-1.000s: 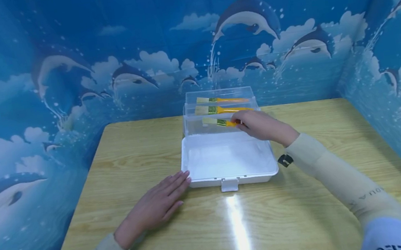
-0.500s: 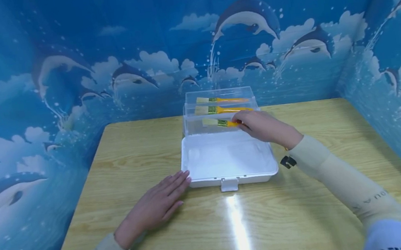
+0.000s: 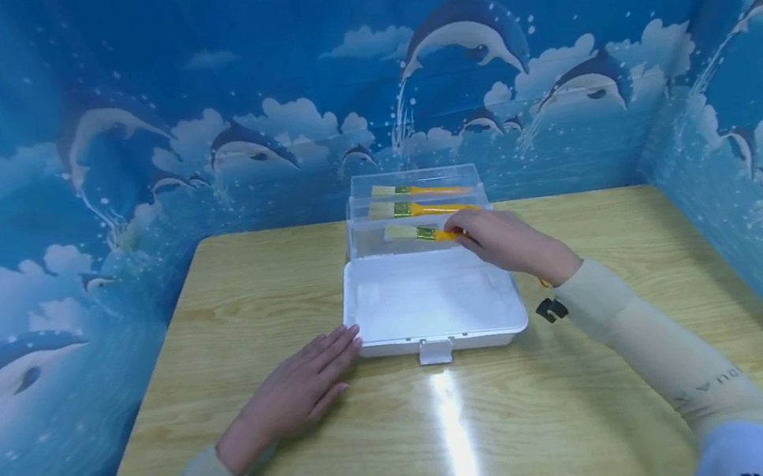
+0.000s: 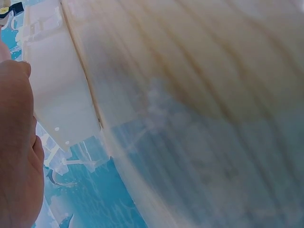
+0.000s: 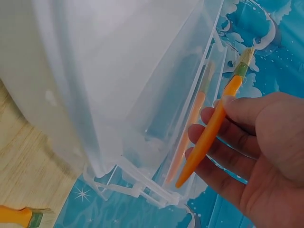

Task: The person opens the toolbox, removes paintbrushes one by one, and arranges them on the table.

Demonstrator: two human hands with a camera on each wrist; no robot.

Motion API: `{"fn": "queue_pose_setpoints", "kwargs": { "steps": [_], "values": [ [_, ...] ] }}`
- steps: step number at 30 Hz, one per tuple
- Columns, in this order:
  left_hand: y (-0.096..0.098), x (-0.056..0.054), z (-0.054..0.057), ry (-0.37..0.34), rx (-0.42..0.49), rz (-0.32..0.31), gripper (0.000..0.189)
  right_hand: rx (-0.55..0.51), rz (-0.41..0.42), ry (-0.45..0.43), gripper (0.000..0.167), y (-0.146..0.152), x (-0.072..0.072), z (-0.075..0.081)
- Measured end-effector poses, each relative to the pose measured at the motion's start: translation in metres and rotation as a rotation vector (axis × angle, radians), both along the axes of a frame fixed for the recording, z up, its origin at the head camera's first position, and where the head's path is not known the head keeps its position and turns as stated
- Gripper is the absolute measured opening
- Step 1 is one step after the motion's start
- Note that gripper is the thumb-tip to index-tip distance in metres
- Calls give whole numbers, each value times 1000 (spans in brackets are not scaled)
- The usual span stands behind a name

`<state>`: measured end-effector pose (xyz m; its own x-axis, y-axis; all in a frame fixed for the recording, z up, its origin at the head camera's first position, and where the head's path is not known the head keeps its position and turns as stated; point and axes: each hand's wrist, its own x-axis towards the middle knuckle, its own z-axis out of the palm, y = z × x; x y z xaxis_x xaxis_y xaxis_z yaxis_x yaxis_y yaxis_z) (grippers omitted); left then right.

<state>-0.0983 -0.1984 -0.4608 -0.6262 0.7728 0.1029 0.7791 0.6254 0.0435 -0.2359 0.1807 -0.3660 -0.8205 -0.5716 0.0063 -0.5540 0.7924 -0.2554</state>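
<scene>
A white plastic box (image 3: 431, 295) stands on the table, its clear stepped trays (image 3: 366, 244) raised behind the bare white base. My right hand (image 3: 506, 238) pinches the orange handle of a flat paintbrush (image 3: 426, 233) over the lowest clear tray, bristles pointing left. In the right wrist view, thumb and fingers hold that paintbrush (image 5: 213, 126) along its handle, apart from the brush behind it. Two more orange-handled brushes lie in the trays, the middle brush (image 3: 401, 209) and the top brush (image 3: 411, 189). My left hand (image 3: 294, 396) lies with straight fingers, fingertips at the box's front left corner.
The wood-grain table (image 3: 273, 283) extends around the box. A latch (image 3: 436, 351) hangs at the box's front. Behind and to both sides stands a blue dolphin-print backdrop (image 3: 302, 57). Another brush (image 5: 21, 216) shows at the lower left of the right wrist view.
My right hand has drifted slightly to the right with the paintbrush between its fingers. My left hand has stayed at the box corner.
</scene>
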Motion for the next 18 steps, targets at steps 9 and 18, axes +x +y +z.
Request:
{"fn": "queue_pose_setpoints", "kwargs": {
  "steps": [9,18],
  "values": [
    [0,1,0,6,7,5,62,5,-13,10,27,1,4,3],
    [0,1,0,-3,0,9,63,-19,-31,16,28,6,7,4]
  ]
}}
